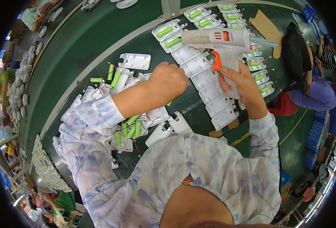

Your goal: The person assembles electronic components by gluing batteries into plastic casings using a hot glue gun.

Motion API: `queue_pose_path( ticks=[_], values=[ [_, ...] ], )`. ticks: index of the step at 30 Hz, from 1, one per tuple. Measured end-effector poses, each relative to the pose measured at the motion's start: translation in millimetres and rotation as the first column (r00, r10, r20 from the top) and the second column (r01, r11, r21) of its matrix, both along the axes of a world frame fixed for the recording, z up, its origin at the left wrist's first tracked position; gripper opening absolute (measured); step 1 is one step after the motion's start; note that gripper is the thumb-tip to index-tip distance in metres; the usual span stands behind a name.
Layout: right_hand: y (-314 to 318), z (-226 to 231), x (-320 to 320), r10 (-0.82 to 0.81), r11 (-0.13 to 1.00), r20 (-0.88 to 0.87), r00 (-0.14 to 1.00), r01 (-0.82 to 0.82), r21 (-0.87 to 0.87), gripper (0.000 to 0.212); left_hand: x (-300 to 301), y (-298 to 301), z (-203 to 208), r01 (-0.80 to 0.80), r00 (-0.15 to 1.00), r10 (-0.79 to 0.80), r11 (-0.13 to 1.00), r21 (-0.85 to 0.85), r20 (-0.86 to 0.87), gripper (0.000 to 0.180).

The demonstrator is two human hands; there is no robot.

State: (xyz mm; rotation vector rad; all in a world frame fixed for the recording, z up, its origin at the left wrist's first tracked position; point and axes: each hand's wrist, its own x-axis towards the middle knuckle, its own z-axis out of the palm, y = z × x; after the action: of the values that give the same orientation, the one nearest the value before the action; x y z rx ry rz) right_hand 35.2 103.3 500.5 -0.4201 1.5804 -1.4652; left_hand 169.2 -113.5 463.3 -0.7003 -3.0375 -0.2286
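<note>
My right hand (241, 81) is wrapped round the handle of a white hot glue gun (234, 41) with an orange trigger. A clear glue stick (264, 41) sticks out of its rear, and its nozzle end points left. My left hand (169, 79) is closed in a fist beside a row of white plastic casings (209, 90); whatever its fingers may hold is hidden. These nearer casings have no cells in them, while others farther up hold green cylindrical battery cells (173, 42) with thin wires. Left of my left forearm lies a loose pile of casings and green cells (116, 79).
Another column of casings with cells (254, 64) stands right of the glue gun. A brown cardboard piece (265, 27) and a black bag (295, 53) lie beyond. A person in purple (319, 93) sits at the right. White parts line another bench (20, 83) at the left.
</note>
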Motion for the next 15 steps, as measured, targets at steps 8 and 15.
queue_pose_path(
  ticks=[8, 15],
  values=[
    [9, -1, 1, 0.028, 0.999, -0.074, 0.997, -0.025, 0.039, 0.030, 7, -7, 33, -0.148, 0.989, 0.148, 0.947, 0.284, 0.022, 0.015],
    [17, 0, 1, 0.022, 0.999, -0.046, 0.999, -0.024, -0.028, 0.029, 7, -27, 33, -0.473, 0.859, 0.307, 0.782, 0.406, 0.409, 0.015]
  ],
)
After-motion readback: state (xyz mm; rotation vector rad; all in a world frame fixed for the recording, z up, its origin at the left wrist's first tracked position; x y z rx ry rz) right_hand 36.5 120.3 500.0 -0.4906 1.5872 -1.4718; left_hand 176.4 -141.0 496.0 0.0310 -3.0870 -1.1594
